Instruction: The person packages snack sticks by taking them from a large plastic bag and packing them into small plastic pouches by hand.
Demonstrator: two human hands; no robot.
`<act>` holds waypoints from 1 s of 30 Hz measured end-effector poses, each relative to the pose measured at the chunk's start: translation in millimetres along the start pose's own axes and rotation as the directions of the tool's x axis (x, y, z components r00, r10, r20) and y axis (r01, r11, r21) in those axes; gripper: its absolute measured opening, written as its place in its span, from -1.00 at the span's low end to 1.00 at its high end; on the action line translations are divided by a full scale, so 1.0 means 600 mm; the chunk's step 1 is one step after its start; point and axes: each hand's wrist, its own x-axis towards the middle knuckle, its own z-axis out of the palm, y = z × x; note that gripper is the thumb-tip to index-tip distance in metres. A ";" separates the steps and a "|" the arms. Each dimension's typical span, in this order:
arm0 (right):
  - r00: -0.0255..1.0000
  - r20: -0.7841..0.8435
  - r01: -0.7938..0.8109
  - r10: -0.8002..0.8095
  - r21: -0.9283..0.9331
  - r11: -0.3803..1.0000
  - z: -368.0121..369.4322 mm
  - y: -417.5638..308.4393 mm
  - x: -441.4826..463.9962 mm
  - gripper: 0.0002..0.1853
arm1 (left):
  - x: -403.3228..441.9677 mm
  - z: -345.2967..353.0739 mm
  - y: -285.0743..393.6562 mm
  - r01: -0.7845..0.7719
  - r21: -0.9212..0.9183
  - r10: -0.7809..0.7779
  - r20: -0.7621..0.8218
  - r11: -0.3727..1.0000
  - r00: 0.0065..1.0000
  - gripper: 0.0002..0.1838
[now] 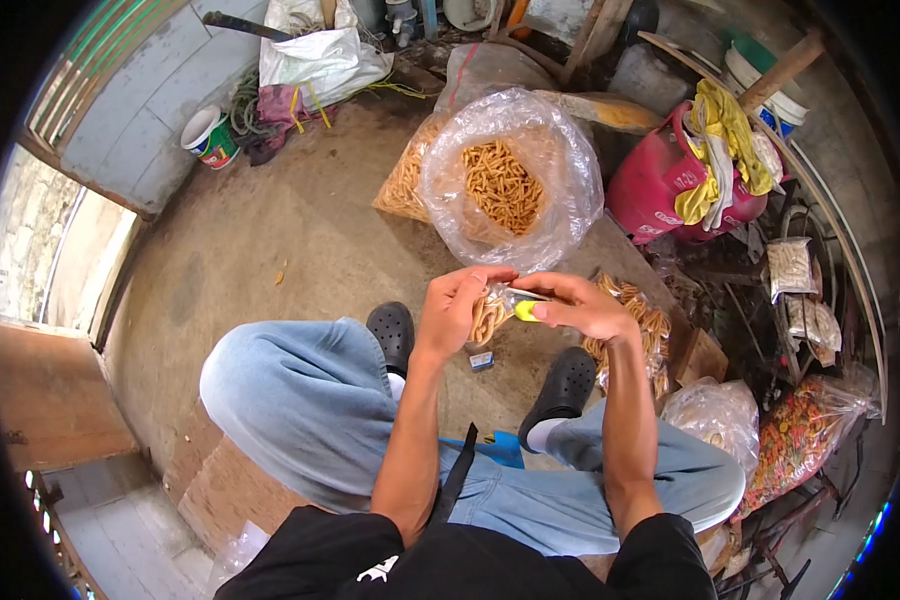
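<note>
My left hand (450,308) is closed on a small clear plastic bag of snack sticks (488,316), gripping it near its top. My right hand (592,312) is wrapped round a yellow-green stapler (530,311), which meets the gathered mouth of the bag between my hands. Below them, a small blue and white box (481,361) lies on the floor. Just beyond my hands stands a big open plastic sack (570,180) holding loose brown snack sticks (505,190). Several filled small bags (635,320) lie in a pile to the right of my right hand.
My shoes (562,385) are on the concrete floor (280,240), either side of the box. A pink drum (650,190) with yellow cloth (715,140) stands at right. Bags of colourful snacks (800,440) lean lower right. A paint bucket (210,138) and white sack (315,65) sit far left.
</note>
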 end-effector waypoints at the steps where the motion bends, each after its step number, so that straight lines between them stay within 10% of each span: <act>1: 0.999 -0.019 -0.030 0.034 0.163 0.986 -0.002 0.003 -0.003 -0.42 | 0.000 0.001 0.006 -0.011 -0.036 0.011 0.014 0.999 1.000 -0.64; 9: 1.000 0.002 0.007 -0.010 0.509 0.861 -0.041 0.092 0.009 -0.36 | -0.001 0.005 0.017 -0.071 -0.067 0.069 -0.028 0.995 0.997 -0.69; 14: 0.929 -0.157 -0.354 0.335 -0.113 0.928 -0.022 0.249 0.045 -0.31 | -0.003 0.006 0.019 -0.107 -0.067 0.105 -0.036 0.992 0.994 -0.83; 17: 0.920 -0.300 -0.368 0.253 -0.431 0.824 0.011 0.404 0.049 -0.31 | -0.005 0.005 0.017 -0.167 -0.003 0.166 -0.074 0.986 0.983 -0.85; 30: 0.767 -0.554 -0.634 0.324 -0.575 0.517 0.152 0.477 -0.025 -0.42 | -0.008 0.017 0.035 -0.191 -0.072 0.179 -0.142 0.979 0.973 -0.85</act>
